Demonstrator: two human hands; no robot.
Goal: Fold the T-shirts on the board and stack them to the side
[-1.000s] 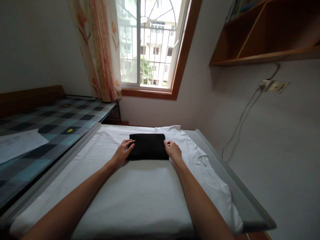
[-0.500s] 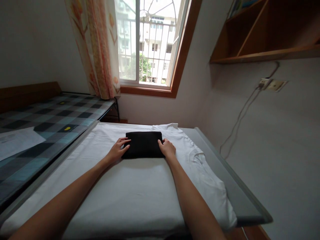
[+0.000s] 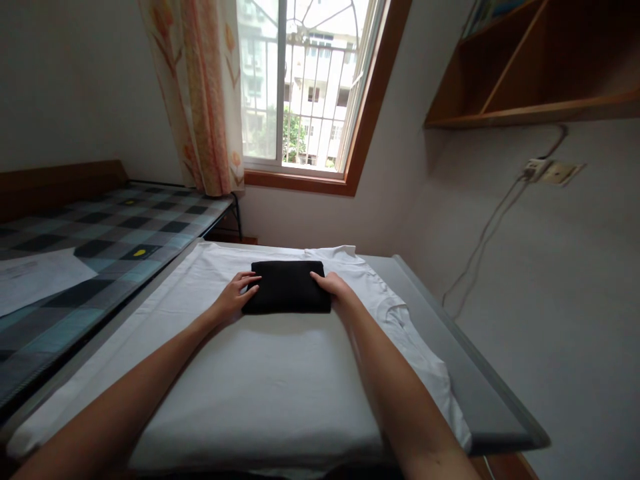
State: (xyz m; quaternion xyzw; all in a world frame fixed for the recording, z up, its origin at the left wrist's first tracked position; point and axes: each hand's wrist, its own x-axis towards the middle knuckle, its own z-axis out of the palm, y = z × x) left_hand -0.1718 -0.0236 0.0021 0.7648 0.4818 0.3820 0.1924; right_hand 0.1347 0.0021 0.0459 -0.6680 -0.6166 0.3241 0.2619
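Note:
A black rectangle that looks like folded cloth (image 3: 286, 288) lies on a white T-shirt (image 3: 280, 373) spread over a grey board or tabletop (image 3: 440, 320). My left hand (image 3: 237, 293) rests at its left edge, with stretched, parted fingertips on the black surface. At the upper right edge, my right hand (image 3: 334, 284) pinches the cloth, its thumb on top and the other fingers mostly hidden. The shirt's near part lies between my forearms, and its sleeve and wrinkled side reach toward the right.
On the left, a checked mattress (image 3: 165, 230) on a bed frame holds a sheet of paper (image 3: 45, 277). A curtain (image 3: 205, 100) hangs beside a barred window (image 3: 317, 100). The right wall carries a wooden shelf (image 3: 530, 110) and a socket with a hanging cord (image 3: 480, 247).
My right hand has shifted slightly up and left along the black cloth's right edge, its thumb farther onto the top. My left hand stays at the left edge. The view has tilted slightly.

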